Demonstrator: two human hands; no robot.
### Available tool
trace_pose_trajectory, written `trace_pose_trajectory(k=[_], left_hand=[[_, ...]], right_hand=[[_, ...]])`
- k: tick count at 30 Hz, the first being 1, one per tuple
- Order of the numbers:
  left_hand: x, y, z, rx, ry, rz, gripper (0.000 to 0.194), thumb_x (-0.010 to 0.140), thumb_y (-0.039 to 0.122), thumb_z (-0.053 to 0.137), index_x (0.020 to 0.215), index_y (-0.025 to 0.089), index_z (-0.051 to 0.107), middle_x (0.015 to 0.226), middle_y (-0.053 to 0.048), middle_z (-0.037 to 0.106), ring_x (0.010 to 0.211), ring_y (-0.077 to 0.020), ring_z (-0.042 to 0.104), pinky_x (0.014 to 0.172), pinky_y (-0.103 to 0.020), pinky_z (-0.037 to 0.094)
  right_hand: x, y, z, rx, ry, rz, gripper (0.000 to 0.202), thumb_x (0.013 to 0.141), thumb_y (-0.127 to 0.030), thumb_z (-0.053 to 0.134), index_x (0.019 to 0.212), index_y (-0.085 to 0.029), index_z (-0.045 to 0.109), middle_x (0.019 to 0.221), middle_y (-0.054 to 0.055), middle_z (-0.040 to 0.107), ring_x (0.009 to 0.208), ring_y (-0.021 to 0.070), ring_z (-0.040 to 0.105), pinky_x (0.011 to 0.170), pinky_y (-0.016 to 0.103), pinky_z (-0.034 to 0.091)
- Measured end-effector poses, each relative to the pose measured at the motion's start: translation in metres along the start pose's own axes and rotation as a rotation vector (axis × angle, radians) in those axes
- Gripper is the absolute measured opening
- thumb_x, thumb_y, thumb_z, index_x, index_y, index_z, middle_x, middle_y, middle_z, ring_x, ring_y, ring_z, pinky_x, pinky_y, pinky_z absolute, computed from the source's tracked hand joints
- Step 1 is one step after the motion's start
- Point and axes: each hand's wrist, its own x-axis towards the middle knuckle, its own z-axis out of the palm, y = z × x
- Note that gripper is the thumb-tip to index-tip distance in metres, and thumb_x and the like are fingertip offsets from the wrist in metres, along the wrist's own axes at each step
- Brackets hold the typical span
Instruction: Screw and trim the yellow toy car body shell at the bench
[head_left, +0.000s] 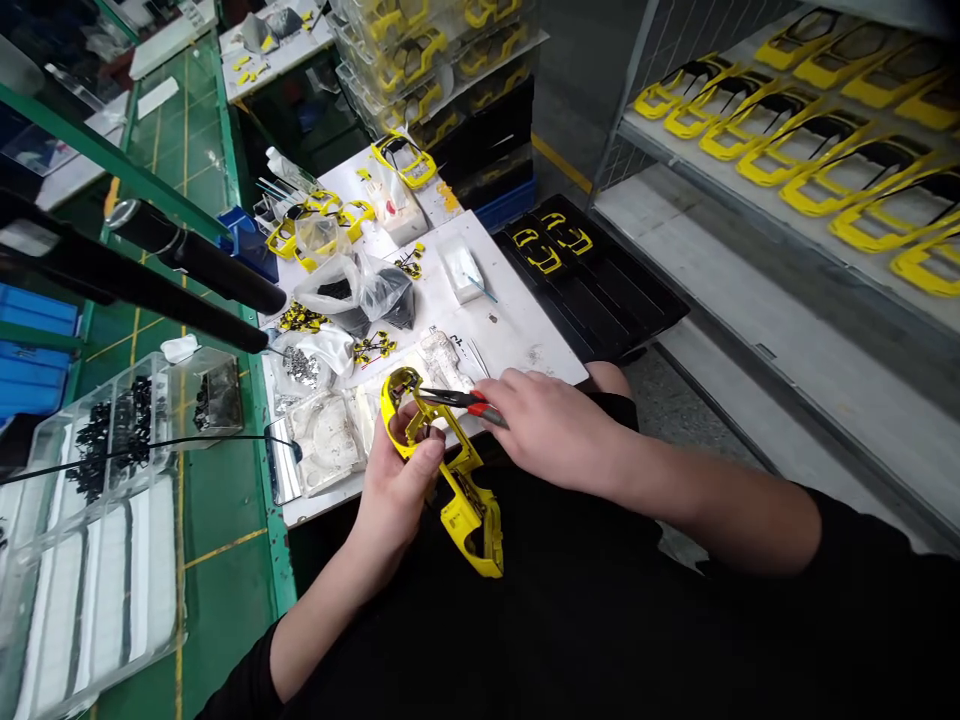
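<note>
A yellow model car body (461, 500) is tilted over my lap, with its inner side toward me. My left hand (397, 485) grips it near the upper end, thumb pressed on the frame. In my right hand (536, 420) is a pair of pliers (480, 405) with red and grey handles. The dark jaws reach into the upper end of the car body; whether they pinch a part there I cannot tell. Behind the car body, a whitish moulded block (326, 440) lies at the table's near edge. Tweezers (478, 357) rest just beyond my right hand.
On the white table (525, 320) are bags of black parts (386, 295), a bag of small silvery pieces (300, 368) and a white tray (459, 270). Black tubes (195, 260) reach in from the left. A rack of yellow car bodies (806, 180) stands at right.
</note>
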Motion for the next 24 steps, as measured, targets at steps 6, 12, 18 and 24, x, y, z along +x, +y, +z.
trace_pose_trajectory(k=[6,12,18,24], left_hand=[[0.003,0.017,-0.031,-0.071,-0.173,-0.019,0.067,0.083,0.049,0.1,0.144,0.04,0.073,0.151,-0.006,0.068,0.112,-0.0244,0.074,0.094,-0.036,0.064],[0.009,0.045,-0.052,0.014,-0.309,0.067,0.103,0.069,0.049,0.111,0.158,0.036,0.062,0.168,-0.016,0.057,0.143,-0.0424,0.067,0.117,-0.056,0.062],[0.017,0.038,-0.043,0.11,-0.27,0.383,0.114,0.063,0.043,0.115,0.159,0.04,0.053,0.171,-0.01,0.05,0.153,-0.0406,0.059,0.126,-0.056,0.06],[0.017,0.032,-0.038,0.248,-0.244,0.46,0.107,0.074,0.064,0.105,0.162,0.045,0.047,0.175,-0.01,0.046,0.154,-0.0404,0.058,0.121,-0.056,0.063]], right_hand=[[-0.024,0.0,-0.008,0.146,0.163,-0.09,0.034,0.108,-0.033,0.073,0.139,-0.018,0.074,0.119,0.011,0.075,0.109,0.0333,0.073,0.093,0.05,0.061],[-0.032,-0.026,-0.016,0.281,0.322,-0.273,0.034,0.107,-0.027,0.07,0.14,-0.021,0.073,0.12,0.01,0.077,0.104,0.0287,0.075,0.089,0.046,0.062],[-0.028,-0.047,-0.027,0.26,0.389,-0.336,0.041,0.102,-0.012,0.067,0.141,-0.016,0.074,0.118,0.009,0.075,0.106,0.0299,0.074,0.09,0.049,0.06],[-0.024,-0.05,-0.026,0.234,0.403,-0.355,0.039,0.102,-0.012,0.066,0.139,-0.014,0.075,0.118,0.01,0.075,0.103,0.0314,0.074,0.088,0.051,0.06]])
